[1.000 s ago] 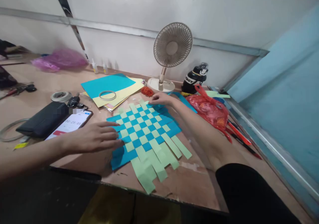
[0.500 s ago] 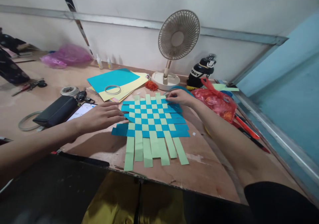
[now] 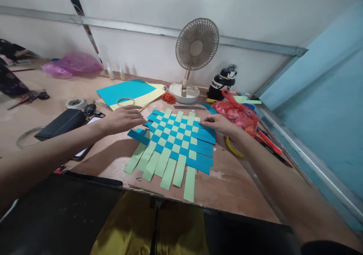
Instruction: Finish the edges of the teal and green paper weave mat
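A checkered mat (image 3: 173, 135) woven from blue and pale green paper strips lies at a slant on the table before me. Loose green ends stick out toward me, blue ends to both sides. My left hand (image 3: 124, 119), its fingers stretched out, reaches the mat's upper left edge; whether the fingertips press on the paper is unclear. At the upper right corner, my right hand (image 3: 217, 124) pinches the end of a blue strip between thumb and fingers.
Behind the mat are paper sheets (image 3: 121, 94) with a bangle on top, a fan (image 3: 184, 90) and a black bottle (image 3: 219, 85). A red plastic bag (image 3: 236, 115) lies right, near a yellow ring (image 3: 234, 149). Left are a dark case (image 3: 61, 124) and a phone (image 3: 82, 152).
The mat has turned clockwise, its near green ends swinging left and its right side coming toward me. My right hand has come nearer; my left hand has shifted slightly away.
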Demonstrator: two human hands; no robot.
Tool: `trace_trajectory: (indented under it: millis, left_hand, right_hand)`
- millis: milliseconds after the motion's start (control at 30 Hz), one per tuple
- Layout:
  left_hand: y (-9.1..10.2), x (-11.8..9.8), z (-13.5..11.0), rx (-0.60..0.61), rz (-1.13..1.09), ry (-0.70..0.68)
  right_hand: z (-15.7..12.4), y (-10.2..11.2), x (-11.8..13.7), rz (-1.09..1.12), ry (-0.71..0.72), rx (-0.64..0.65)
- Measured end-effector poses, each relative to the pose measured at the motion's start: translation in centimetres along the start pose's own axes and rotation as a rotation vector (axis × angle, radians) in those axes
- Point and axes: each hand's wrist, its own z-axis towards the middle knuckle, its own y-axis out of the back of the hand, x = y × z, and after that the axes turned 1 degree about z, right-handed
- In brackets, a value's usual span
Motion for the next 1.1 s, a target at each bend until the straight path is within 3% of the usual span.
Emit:
trace_trajectory:
  millis: [300,533,733,1000,1100]
  left_hand:
    - [0.7,-0.9,2.5,-0.144,0.044,-0.074]
    - [1.4,-0.3,3.1,-0.108,0.056,-0.064]
    - [1.2,0.4,3.4,-0.101,0.070,-0.073]
    - [1.0,0.2,4.4,-0.091,0.111,-0.040]
    - [1.1,0.0,4.4,-0.088,0.092,-0.030]
  right_hand:
    - [-0.6,-0.9,-1.8,-0.004,-0.025,-0.057]
    - [-0.9,-0.7,-2.1,-0.038,-0.058,-0.065]
    - [-2.6,-0.7,-0.9,-0.080,-0.115,-0.057]
    - [-5.1,-1.2,0.2,-0.017,-0.162,0.039]
    - [-4.7,-0.7,-0.3,-0.082,-0.124,-0.003]
